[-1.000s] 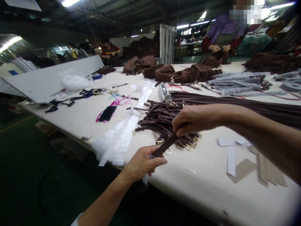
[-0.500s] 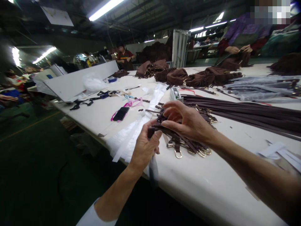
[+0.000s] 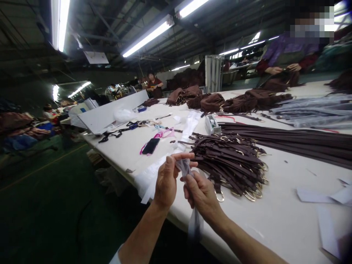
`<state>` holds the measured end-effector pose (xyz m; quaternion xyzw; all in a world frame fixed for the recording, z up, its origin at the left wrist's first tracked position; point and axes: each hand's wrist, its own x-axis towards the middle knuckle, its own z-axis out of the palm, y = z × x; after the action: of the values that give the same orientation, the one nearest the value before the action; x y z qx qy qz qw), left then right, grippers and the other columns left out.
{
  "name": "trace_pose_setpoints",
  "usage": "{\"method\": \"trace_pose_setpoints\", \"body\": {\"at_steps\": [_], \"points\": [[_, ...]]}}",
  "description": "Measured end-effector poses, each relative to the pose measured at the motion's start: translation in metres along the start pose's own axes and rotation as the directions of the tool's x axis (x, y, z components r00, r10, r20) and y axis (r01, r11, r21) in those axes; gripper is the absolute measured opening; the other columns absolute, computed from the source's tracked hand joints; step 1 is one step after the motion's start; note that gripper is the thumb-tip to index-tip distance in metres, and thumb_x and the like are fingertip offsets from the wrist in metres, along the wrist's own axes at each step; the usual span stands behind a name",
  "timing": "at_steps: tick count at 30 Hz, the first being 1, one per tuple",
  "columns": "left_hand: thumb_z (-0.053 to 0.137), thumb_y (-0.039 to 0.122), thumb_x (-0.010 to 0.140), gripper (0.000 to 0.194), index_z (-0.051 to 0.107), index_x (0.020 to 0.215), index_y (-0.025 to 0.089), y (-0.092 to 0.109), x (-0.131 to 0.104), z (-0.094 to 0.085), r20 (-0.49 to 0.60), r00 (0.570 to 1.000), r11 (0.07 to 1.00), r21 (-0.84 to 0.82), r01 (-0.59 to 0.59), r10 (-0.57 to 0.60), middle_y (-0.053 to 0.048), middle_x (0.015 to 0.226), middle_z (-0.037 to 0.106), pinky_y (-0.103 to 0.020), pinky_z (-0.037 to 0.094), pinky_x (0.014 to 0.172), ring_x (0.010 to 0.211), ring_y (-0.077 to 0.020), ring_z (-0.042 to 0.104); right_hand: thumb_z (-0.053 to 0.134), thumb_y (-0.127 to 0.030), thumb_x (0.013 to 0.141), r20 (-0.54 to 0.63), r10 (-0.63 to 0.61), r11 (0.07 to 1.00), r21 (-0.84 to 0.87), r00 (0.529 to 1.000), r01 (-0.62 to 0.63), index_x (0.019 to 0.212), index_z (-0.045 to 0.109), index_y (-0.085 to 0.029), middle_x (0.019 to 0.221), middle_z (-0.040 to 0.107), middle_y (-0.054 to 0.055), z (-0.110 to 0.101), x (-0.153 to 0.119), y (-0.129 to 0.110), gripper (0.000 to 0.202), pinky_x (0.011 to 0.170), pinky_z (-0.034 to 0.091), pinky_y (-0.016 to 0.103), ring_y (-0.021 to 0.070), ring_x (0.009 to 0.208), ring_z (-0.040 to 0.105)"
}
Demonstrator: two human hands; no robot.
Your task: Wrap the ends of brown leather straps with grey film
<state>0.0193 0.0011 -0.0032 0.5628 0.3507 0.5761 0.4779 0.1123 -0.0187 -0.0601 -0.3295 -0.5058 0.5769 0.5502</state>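
A narrow clear plastic sleeve (image 3: 184, 167) hangs between my hands at the table's near edge, its lower end dangling in front of the edge. My right hand (image 3: 202, 192) is closed around its upper part, thumb on top. My left hand (image 3: 167, 181) is beside the sleeve's top, thumb raised and fingers stretched to the right, touching the plastic. Something dark seems to be inside the lower sleeve, but it is blurred. Just beyond my hands lies a pile of dark brown straps (image 3: 231, 161) with gold-coloured metal rings and clasps.
Long brown straps (image 3: 288, 139) stretch to the right. A tape dispenser (image 3: 212, 125), a phone (image 3: 150, 146), plastic sleeves (image 3: 154, 167) and white paper strips (image 3: 313, 195) lie on the table (image 3: 275, 220). Farther back are brown fringed bags (image 3: 211, 102), wrapped straps (image 3: 310, 110) and a co-worker's hands (image 3: 275, 70).
My right hand has come down from over the strap pile and now grips the sleeve. My left hand has loosened its hold and straightened its fingers. The view has shifted, exposing more of the pile.
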Motion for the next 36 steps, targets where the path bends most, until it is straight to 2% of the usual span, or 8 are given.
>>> {"method": "trace_pose_setpoints", "body": {"at_steps": [6, 11, 23, 26, 28, 29, 32, 36], "points": [[0.059, 0.034, 0.083, 0.024, 0.064, 0.102, 0.021, 0.012, -0.008, -0.006, -0.111, 0.986, 0.834, 0.551, -0.042, 0.122, -0.002, 0.086, 0.071, -0.026, 0.05, 0.077, 0.077, -0.0157, 0.066, 0.048, -0.045, 0.087, -0.027, -0.11, 0.981, -0.165, 0.994, 0.105, 0.082, 0.053, -0.016, 0.05, 0.04, -0.007, -0.002, 0.002, -0.007, 0.03, 0.042, 0.029, 0.019, 0.0067, 0.043, 0.037], [0.047, 0.041, 0.088, 0.03, 0.06, 0.101, 0.017, 0.027, -0.006, -0.015, -0.246, 0.962, 0.919, 0.393, -0.016, 0.121, -0.007, 0.098, 0.069, -0.028, 0.054, 0.063, 0.072, -0.0187, 0.068, 0.062, -0.029, 0.077, -0.005, -0.193, 0.899, -0.402, 0.981, 0.174, 0.105, 0.05, -0.018, 0.061, 0.044, -0.006, -0.002, -0.005, 0.01, 0.032, 0.05, 0.032, 0.021, 0.0094, 0.052, 0.04], [0.053, 0.056, 0.079, 0.047, 0.063, 0.107, 0.018, 0.101, 0.025, -0.038, 0.088, 0.982, 0.736, 0.674, 0.064, -0.165, -0.009, 0.116, 0.062, -0.031, 0.048, 0.079, 0.103, -0.0262, 0.059, 0.035, -0.02, 0.091, 0.422, -0.477, 0.47, -0.619, 0.771, 0.63, 0.088, 0.051, -0.018, 0.068, 0.056, 0.001, -0.02, -0.002, 0.015, 0.016, 0.053, 0.037, 0.023, 0.0135, 0.058, 0.051], [0.059, 0.059, 0.071, 0.049, 0.068, 0.083, 0.013, 0.108, 0.02, -0.042, 0.149, 0.545, 0.44, 0.774, 0.455, -0.825, -0.009, 0.076, 0.069, -0.027, 0.047, 0.053, 0.066, -0.0215, 0.064, 0.034, -0.015, 0.09, 0.54, -0.548, 0.249, -0.623, 0.638, 0.741, 0.09, 0.054, -0.016, 0.064, 0.054, 0.002, -0.028, 0.003, 0.0, 0.021, 0.047, 0.032, 0.025, 0.0135, 0.052, 0.047], [0.061, 0.057, 0.07, 0.047, 0.066, 0.082, 0.012, 0.101, 0.0, -0.046, 0.219, 0.215, 0.307, 0.69, 0.655, -0.952, -0.004, 0.057, 0.064, -0.023, 0.041, 0.04, 0.044, -0.0155, 0.056, 0.032, -0.012, 0.09, 0.583, -0.564, 0.168, -0.613, 0.585, 0.772, 0.09, 0.057, -0.015, 0.06, 0.051, 0.001, -0.034, 0.009, -0.008, 0.026, 0.044, 0.028, 0.025, 0.0131, 0.049, 0.044], [0.062, 0.055, 0.071, 0.044, 0.065, 0.084, 0.013, 0.098, -0.012, -0.046, 0.274, 0.173, 0.311, 0.618, 0.722, -0.946, -0.001, 0.051, 0.06, -0.021, 0.038, 0.036, 0.038, -0.0124, 0.051, 0.031, -0.012, 0.09, 0.597, -0.565, 0.151, -0.603, 0.569, 0.783, 0.092, 0.059, -0.015, 0.06, 0.051, 0.001, -0.037, 0.012, -0.011, 0.028, 0.044, 0.028, 0.025, 0.013, 0.049, 0.044], [0.06, 0.047, 0.077, 0.036, 0.065, 0.082, 0.012, 0.098, -0.047, -0.039, 0.356, 0.412, 0.525, 0.333, 0.783, -0.839, 0.005, 0.044, 0.048, -0.014, 0.029, 0.031, 0.031, -0.005, 0.04, 0.036, -0.019, 0.092, 0.562, -0.581, 0.278, -0.543, 0.589, 0.793, 0.105, 0.06, -0.014, 0.068, 0.055, 0.004, -0.039, 0.021, -0.018, 0.028, 0.05, 0.035, 0.024, 0.0137, 0.056, 0.049], [0.055, 0.039, 0.083, 0.025, 0.067, 0.093, 0.019, 0.122, -0.05, -0.013, 0.237, 0.872, 0.902, 0.047, 0.43, -0.428, -0.003, 0.069, 0.066, -0.023, 0.05, 0.047, 0.053, -0.0136, 0.062, 0.044, -0.038, 0.09, 0.343, -0.339, 0.85, -0.287, 0.876, 0.441, 0.087, 0.064, -0.013, 0.072, 0.06, 0.005, -0.005, 0.013, -0.01, 0.033, 0.065, 0.045, 0.026, 0.0163, 0.068, 0.058]]}}
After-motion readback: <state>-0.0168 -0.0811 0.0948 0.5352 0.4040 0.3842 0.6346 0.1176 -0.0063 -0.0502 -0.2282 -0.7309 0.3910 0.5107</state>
